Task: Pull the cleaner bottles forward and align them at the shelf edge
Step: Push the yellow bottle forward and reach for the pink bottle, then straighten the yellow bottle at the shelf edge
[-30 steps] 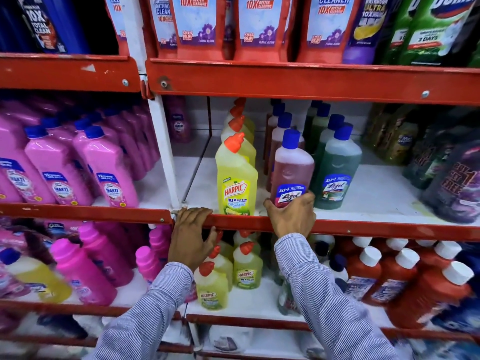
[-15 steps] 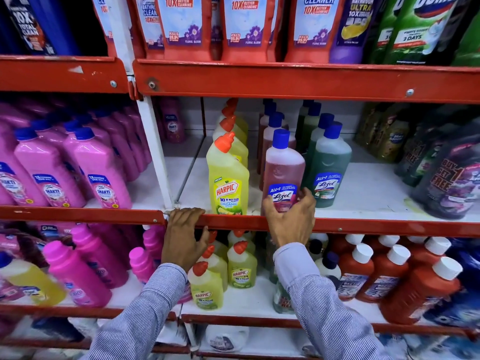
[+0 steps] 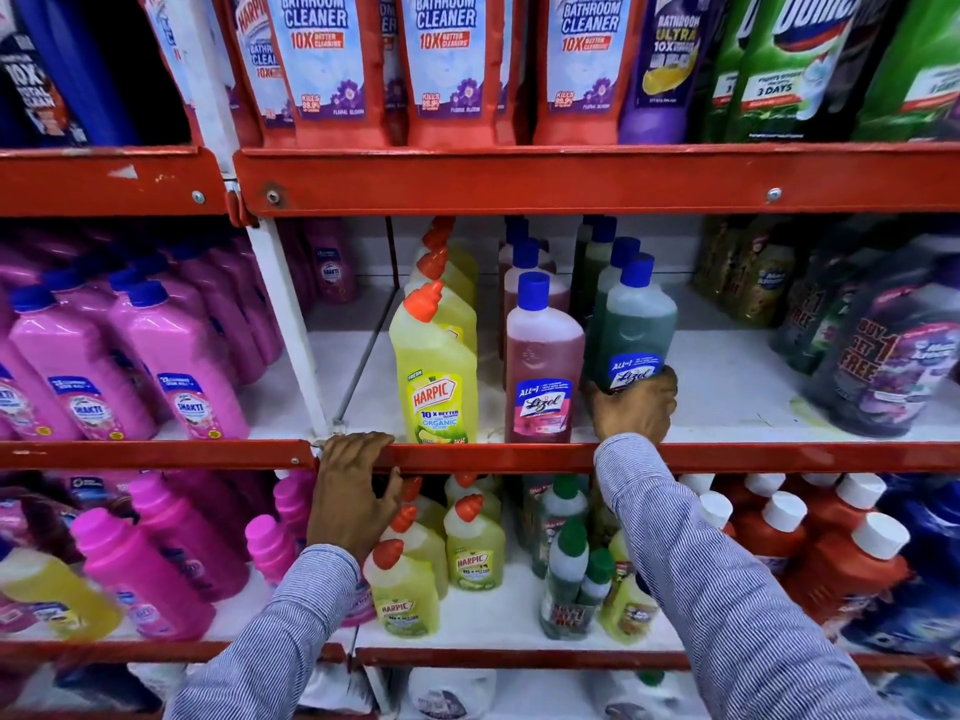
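Note:
On the white middle shelf, three rows of cleaner bottles run back from the red shelf edge point(image 3: 493, 456). A yellow Harpic bottle point(image 3: 435, 374) with an orange cap and a pink Lizol bottle point(image 3: 543, 371) with a blue cap stand at the front edge. A green Lizol bottle point(image 3: 635, 332) sits slightly further back. My right hand point(image 3: 635, 407) is closed around that green bottle's base. My left hand point(image 3: 355, 485) rests on the red edge, left of the Harpic bottle, fingers hooked over the rail.
Pink Shakti bottles point(image 3: 179, 366) fill the left bay behind a white upright post point(image 3: 293, 330). Dark bottles point(image 3: 883, 350) stand at the right of the same shelf. Red bathroom cleaner pouches point(image 3: 447, 65) hang above. The lower shelf holds small Harpic bottles point(image 3: 472, 548) and red bottles point(image 3: 841, 558).
My right hand left the pink Lizol bottle at the front edge and moved right onto the base of the green Lizol bottle. My left hand stayed on the rail.

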Demonstrator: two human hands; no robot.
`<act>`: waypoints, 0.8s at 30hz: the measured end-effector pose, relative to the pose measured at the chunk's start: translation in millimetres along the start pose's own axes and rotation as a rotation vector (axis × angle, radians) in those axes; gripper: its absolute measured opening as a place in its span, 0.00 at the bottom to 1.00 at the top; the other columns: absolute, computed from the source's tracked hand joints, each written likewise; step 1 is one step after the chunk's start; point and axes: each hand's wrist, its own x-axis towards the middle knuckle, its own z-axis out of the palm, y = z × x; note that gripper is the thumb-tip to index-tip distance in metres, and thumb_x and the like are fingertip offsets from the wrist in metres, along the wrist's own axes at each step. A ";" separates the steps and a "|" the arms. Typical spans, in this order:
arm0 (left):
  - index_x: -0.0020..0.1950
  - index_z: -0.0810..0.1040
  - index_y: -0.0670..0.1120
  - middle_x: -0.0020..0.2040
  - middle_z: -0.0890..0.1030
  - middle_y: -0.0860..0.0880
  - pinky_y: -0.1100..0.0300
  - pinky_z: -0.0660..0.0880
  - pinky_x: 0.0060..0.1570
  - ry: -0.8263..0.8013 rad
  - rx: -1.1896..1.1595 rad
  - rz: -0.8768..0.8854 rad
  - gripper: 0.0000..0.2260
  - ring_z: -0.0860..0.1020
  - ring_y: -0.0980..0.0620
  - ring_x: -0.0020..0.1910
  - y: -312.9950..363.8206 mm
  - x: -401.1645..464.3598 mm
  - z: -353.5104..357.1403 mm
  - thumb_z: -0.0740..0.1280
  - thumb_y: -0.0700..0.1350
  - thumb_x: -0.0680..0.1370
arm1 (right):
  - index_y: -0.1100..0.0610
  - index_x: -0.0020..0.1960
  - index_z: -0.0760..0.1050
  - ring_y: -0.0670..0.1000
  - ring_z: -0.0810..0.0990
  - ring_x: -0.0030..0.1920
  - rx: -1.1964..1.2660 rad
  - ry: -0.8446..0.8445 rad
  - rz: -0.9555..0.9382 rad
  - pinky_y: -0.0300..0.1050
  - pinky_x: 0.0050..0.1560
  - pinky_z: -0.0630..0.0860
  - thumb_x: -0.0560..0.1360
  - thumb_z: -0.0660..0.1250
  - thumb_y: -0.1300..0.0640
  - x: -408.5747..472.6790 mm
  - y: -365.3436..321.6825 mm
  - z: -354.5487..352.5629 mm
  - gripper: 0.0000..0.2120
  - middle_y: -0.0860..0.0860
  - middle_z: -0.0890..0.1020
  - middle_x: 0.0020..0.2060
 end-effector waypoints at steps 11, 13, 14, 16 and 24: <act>0.59 0.79 0.44 0.54 0.84 0.43 0.42 0.69 0.67 0.040 -0.002 0.018 0.20 0.79 0.41 0.55 2.5 0.0 0.7 0.63 0.52 0.71 | 0.63 0.64 0.62 0.65 0.74 0.59 -0.059 0.062 -0.095 0.59 0.62 0.72 0.60 0.78 0.43 -22.9 18.9 -21.1 0.43 0.63 0.75 0.58; 0.59 0.79 0.45 0.55 0.84 0.43 0.43 0.69 0.68 0.036 -0.001 0.015 0.20 0.79 0.41 0.56 2.6 0.7 0.3 0.63 0.52 0.71 | 0.64 0.64 0.62 0.65 0.74 0.59 -0.062 0.067 -0.093 0.59 0.63 0.72 0.60 0.78 0.43 -25.7 19.4 -24.2 0.43 0.63 0.75 0.58; 0.59 0.79 0.45 0.55 0.84 0.43 0.43 0.68 0.68 0.034 0.001 0.014 0.20 0.79 0.41 0.56 2.7 0.8 0.3 0.63 0.53 0.71 | 0.64 0.64 0.62 0.65 0.74 0.59 -0.059 0.068 -0.091 0.60 0.63 0.72 0.60 0.78 0.44 -27.1 19.7 -25.2 0.44 0.63 0.75 0.58; 0.59 0.79 0.45 0.55 0.84 0.43 0.43 0.69 0.68 0.033 0.002 0.012 0.20 0.78 0.41 0.56 4.4 0.0 -0.7 0.62 0.53 0.72 | 0.64 0.65 0.62 0.65 0.73 0.60 -0.057 0.064 -0.093 0.60 0.63 0.72 0.60 0.78 0.44 -29.7 20.4 -26.2 0.44 0.63 0.75 0.59; 0.60 0.80 0.45 0.56 0.84 0.43 0.46 0.69 0.69 0.003 -0.006 -0.012 0.23 0.79 0.41 0.57 6.0 1.6 -8.8 0.61 0.57 0.73 | 0.63 0.72 0.58 0.64 0.67 0.68 0.067 0.220 -0.142 0.62 0.69 0.65 0.62 0.76 0.45 -55.9 18.2 -42.6 0.47 0.63 0.70 0.67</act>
